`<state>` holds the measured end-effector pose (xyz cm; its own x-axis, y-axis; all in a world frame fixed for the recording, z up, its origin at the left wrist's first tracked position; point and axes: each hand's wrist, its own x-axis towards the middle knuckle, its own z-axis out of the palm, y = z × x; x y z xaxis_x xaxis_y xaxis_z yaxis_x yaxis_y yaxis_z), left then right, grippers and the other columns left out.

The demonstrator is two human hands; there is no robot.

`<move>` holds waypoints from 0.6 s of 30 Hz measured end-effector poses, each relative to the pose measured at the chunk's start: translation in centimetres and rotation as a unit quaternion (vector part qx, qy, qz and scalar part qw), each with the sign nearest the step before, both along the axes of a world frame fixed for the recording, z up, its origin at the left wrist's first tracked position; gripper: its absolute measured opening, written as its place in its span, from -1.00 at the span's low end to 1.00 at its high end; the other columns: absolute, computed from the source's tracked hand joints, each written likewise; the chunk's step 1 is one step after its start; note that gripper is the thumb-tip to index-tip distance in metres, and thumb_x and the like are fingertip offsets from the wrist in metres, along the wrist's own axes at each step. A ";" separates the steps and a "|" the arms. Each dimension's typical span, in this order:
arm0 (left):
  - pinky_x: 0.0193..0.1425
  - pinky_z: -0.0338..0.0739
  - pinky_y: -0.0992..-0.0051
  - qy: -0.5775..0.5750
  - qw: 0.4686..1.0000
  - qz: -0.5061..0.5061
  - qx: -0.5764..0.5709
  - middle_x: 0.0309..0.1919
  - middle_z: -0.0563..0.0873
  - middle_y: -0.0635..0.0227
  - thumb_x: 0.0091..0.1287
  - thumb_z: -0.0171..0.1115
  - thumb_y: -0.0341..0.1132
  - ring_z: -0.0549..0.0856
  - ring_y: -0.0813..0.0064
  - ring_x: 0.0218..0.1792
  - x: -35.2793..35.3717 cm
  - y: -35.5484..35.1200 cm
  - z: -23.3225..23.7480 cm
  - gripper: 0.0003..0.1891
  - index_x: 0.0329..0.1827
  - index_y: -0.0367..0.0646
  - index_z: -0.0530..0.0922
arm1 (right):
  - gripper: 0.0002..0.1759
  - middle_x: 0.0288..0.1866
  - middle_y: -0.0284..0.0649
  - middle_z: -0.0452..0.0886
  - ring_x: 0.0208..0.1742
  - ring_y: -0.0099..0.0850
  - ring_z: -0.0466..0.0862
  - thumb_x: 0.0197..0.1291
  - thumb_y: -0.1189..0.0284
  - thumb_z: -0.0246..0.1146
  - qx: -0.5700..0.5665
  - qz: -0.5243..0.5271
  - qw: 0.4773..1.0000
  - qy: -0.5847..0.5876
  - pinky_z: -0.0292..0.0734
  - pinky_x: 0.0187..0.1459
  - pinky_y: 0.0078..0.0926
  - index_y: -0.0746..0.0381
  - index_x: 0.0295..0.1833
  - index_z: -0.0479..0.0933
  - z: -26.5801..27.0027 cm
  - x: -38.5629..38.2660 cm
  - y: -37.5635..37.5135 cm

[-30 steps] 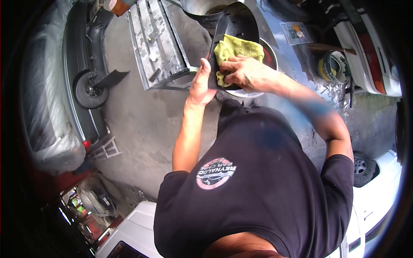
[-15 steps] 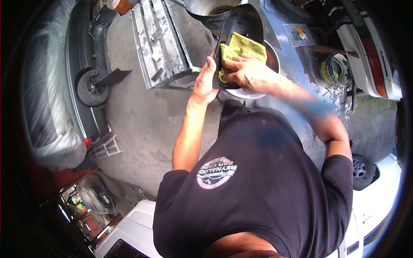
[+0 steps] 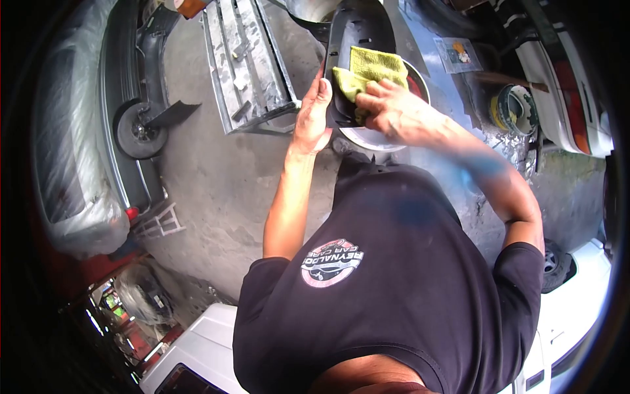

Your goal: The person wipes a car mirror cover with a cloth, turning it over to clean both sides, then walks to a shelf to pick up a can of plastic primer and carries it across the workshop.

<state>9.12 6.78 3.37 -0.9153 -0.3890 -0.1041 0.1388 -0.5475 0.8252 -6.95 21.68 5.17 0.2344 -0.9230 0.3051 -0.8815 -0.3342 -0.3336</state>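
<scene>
A long black curved panel (image 3: 354, 33), which looks like a plastic car part, is held up in front of me. My left hand (image 3: 314, 117) grips its left edge, with the thumb on the near side and the other fingers hidden behind. A yellow cloth (image 3: 377, 65) lies bunched against the panel's inner face. My right hand (image 3: 394, 113) is closed on the lower part of this cloth and presses it to the panel. Under the panel, a white round rim (image 3: 374, 140) of a basin or bucket shows, with something red inside.
On the left stands a slatted metal bench (image 3: 244, 62) with dust and scraps. Beyond it are a small wheel (image 3: 140, 130) and a plastic-wrapped car (image 3: 79, 164). A bucket (image 3: 514, 109) stands at right beside a white vehicle (image 3: 548, 85). A large metal drum (image 3: 314, 9) is at the top.
My right hand has slid a little to the right with the cloth. The panel has tilted slightly, showing more of its inner face.
</scene>
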 end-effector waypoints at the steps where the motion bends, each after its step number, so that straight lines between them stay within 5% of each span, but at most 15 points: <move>1: 0.53 0.44 0.25 -0.007 1.000 0.011 0.006 0.48 0.48 0.15 0.63 0.09 -0.01 0.53 0.28 0.44 -0.1 -0.1 0.0 -0.27 0.71 -0.15 0.09 | -0.86 -0.11 -0.23 0.63 0.03 -0.21 0.63 -0.13 0.45 0.33 -0.023 -0.005 0.999 -0.035 0.55 0.11 -0.20 0.18 -0.37 0.73 0.4 -0.7 -0.2; 3: 0.48 0.50 0.28 -0.012 0.999 0.032 0.003 0.47 0.50 0.19 0.63 0.14 -0.11 0.55 0.35 0.41 -0.2 -0.5 -0.4 -0.30 0.71 -0.15 0.10 | -0.86 -0.21 -0.25 0.67 -0.11 -0.11 0.72 -0.10 0.57 0.35 -0.057 -0.036 0.989 -0.128 0.66 -0.04 -0.16 0.23 -0.34 0.72 2.8 -2.5 -0.4; 6: 0.53 0.42 0.32 -0.026 0.998 0.054 -0.017 0.48 0.49 0.22 0.62 0.17 -0.13 0.49 0.38 0.46 0.1 -0.5 -0.2 -0.29 0.71 -0.17 0.12 | -0.76 -0.11 -0.16 0.68 -0.05 -0.23 0.76 0.08 0.67 0.25 -0.077 -0.183 0.923 -0.329 0.67 0.04 -0.32 0.32 -0.14 0.72 5.6 -4.5 0.5; 10: 0.56 0.37 0.36 -0.020 0.995 0.072 -0.062 0.48 0.49 0.21 0.63 0.16 -0.12 0.47 0.39 0.47 -0.3 -1.1 -1.7 -0.30 0.70 -0.19 0.12 | -0.66 -0.04 -0.16 0.66 -0.08 -0.31 0.75 0.08 0.70 0.24 -0.253 -0.287 0.895 -0.228 0.65 0.01 -0.43 0.29 -0.01 0.72 6.0 -5.1 0.6; 12: 0.56 0.37 0.37 -0.016 0.993 0.092 -0.076 0.49 0.48 0.18 0.63 0.15 -0.13 0.49 0.39 0.45 -0.7 -0.5 -1.2 -0.30 0.70 -0.21 0.13 | -0.56 0.00 -0.17 0.64 -0.11 -0.29 0.73 0.05 0.67 0.29 -0.245 -0.260 0.915 -0.190 0.66 -0.07 -0.38 0.22 0.10 0.69 4.8 -2.7 -0.2; 13: 0.56 0.37 0.37 -0.016 0.993 0.088 -0.076 0.49 0.48 0.18 0.63 0.15 -0.13 0.49 0.39 0.45 -0.9 -0.2 -0.6 -0.30 0.70 -0.21 0.13 | -0.51 0.06 -0.19 0.60 -0.03 -0.24 0.67 0.01 0.61 0.34 -0.142 -0.217 0.932 -0.253 0.62 0.00 -0.30 0.21 0.15 0.67 3.3 -1.0 -0.4; 14: 0.56 0.36 0.37 -0.020 0.992 0.095 -0.082 0.50 0.47 0.16 0.63 0.16 -0.14 0.49 0.39 0.45 -1.1 0.3 0.3 -0.31 0.69 -0.23 0.14 | -0.55 0.12 -0.19 0.56 0.10 -0.20 0.57 -0.02 0.50 0.37 -0.148 -0.143 0.978 -0.026 0.55 0.16 -0.22 0.23 0.09 0.69 2.1 -0.5 -0.8; 15: 0.56 0.34 0.37 -0.024 0.991 0.101 -0.089 0.51 0.46 0.14 0.63 0.17 -0.16 0.49 0.38 0.45 -1.4 0.6 0.7 -0.31 0.69 -0.25 0.15 | -0.56 0.15 -0.19 0.55 0.15 -0.19 0.53 -0.01 0.43 0.36 -0.097 -0.133 0.986 0.031 0.49 0.22 -0.18 0.23 0.07 0.69 -1.6 0.2 -1.2; 16: 0.55 0.35 0.38 -0.048 0.958 0.117 -0.259 0.51 0.46 0.12 0.62 0.18 -0.22 0.49 0.38 0.45 -1.6 0.5 0.2 -0.34 0.68 -0.26 0.17 | -0.56 0.17 -0.20 0.53 0.19 -0.18 0.49 -0.01 0.36 0.35 -0.045 -0.121 0.988 0.088 0.44 0.28 -0.14 0.23 0.05 0.70 -4.4 0.5 -1.4; 18: 0.54 0.36 0.40 -0.062 0.949 0.105 -0.292 0.50 0.46 0.11 0.61 0.18 -0.31 0.50 0.39 0.44 -1.3 0.4 0.1 -0.35 0.67 -0.29 0.17 | -0.57 0.17 -0.20 0.53 0.21 -0.18 0.49 0.01 0.33 0.34 -0.026 -0.137 0.984 0.114 0.45 0.26 -0.13 0.21 0.05 0.71 -4.2 0.0 -0.9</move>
<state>7.82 7.23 3.46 -0.8066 -0.5853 0.0829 0.0760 0.0365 0.9964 -6.91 20.82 1.01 0.0466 -0.9457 0.3218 -0.9908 -0.0847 -0.1056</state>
